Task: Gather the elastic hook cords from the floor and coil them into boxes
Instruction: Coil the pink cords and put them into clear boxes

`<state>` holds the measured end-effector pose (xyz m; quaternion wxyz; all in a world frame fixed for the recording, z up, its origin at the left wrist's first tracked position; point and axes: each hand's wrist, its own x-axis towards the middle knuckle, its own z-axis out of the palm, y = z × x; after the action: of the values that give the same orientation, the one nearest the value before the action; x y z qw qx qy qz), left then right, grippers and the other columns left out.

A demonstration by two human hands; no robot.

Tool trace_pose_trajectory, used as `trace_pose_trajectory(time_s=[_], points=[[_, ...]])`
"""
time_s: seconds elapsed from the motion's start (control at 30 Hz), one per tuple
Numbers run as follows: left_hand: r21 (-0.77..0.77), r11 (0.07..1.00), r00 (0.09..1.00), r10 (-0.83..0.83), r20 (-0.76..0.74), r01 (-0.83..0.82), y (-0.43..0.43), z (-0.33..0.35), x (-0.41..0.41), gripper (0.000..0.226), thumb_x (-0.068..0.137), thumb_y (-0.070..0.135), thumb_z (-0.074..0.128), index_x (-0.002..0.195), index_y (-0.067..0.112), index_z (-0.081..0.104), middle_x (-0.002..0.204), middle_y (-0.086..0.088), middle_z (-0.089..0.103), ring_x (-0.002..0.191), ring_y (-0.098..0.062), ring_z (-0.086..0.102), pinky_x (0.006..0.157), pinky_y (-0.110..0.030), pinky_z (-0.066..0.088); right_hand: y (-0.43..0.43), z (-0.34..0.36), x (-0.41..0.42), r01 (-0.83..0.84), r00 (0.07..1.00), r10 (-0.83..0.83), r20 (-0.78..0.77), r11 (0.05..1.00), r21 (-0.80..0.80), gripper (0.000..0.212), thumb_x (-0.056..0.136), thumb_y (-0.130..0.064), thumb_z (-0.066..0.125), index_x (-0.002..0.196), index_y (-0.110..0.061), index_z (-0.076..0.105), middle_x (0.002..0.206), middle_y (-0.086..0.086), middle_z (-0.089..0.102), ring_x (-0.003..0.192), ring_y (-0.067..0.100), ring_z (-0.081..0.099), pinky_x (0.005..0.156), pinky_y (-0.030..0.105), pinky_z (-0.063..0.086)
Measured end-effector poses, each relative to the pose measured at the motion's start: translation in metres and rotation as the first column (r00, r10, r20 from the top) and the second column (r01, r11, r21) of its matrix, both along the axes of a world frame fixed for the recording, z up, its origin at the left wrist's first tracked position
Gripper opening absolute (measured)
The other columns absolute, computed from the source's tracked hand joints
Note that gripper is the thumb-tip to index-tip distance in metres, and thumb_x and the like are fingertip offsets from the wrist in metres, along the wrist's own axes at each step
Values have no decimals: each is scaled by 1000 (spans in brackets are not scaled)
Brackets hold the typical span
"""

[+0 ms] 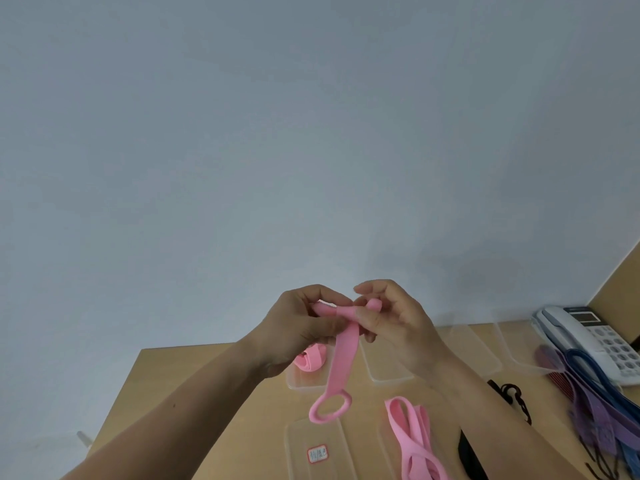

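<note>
My two hands were raised together above a light wooden table (166, 375), against a plain pale blue-grey wall (311, 133). My left hand (298, 327) had its fingers curled round the top of a pink cord (341, 358), thumb pressed on the band. My right hand (398, 323) pinched the same end from the other side between thumb and bent fingers, the forefinger lifted a little. The two hands were nearly touching.

The flat pink band hung straight down from my grip, its ring-shaped end dangling free in the air above the table.

Behind the hanging band, a rolled pink cord (310, 362) sat inside a clear box (301, 384). Lower and to the right, loose pink cords (412, 434) lay in a heap on the table. Another clear box with a small red-edged label (317, 453) lay near the bottom edge. At the far right, purple and blue cords (588, 410) trailed over the table beside a pale telephone (599, 341).
</note>
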<state>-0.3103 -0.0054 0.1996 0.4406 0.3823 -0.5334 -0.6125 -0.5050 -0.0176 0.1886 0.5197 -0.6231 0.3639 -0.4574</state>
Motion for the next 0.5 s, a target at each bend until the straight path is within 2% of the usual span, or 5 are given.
trace_pose_trajectory(time_s=[0.13,0.27,0.33,0.43,0.5], points=[[-101,994,999,-34,32,38,1,-1,1,16,89,-6,65,104,-1,65,98,-27,73,95,-40,72,76,-35,57,-3,1,1,15,994,-15,-105,1000,-10,9,91,-16,68,93,-8,68,69,6,68,61,18,63,57,30,49],[46,998,997,-38,-63,41,1,-1,3,37,84,5,72,118,0,57,101,-24,73,95,-38,72,76,-36,58,-1,1,0,56,996,-61,-61,995,-81,2,88,-12,71,90,-13,71,74,3,68,62,13,63,59,23,51],[119,991,997,-58,-46,63,0,-1,4,42,84,7,71,122,3,54,102,-23,72,90,-34,72,76,-37,57,0,-2,2,76,995,-81,-50,993,-92,12,85,-5,73,91,-16,72,81,3,69,71,15,65,66,24,54],[111,989,993,-107,57,100,1,-4,5,27,90,9,65,117,4,62,101,-23,72,83,-30,71,73,-35,56,3,-4,4,79,995,-85,-49,991,-107,19,83,0,73,92,-17,72,94,10,70,90,29,66,80,32,59],[100,991,993,-100,61,94,2,-5,3,21,92,7,62,113,4,65,101,-25,72,84,-32,71,73,-36,57,4,-3,4,75,996,-81,-47,990,-116,24,83,0,73,90,-23,73,94,8,71,92,29,67,82,34,59]])
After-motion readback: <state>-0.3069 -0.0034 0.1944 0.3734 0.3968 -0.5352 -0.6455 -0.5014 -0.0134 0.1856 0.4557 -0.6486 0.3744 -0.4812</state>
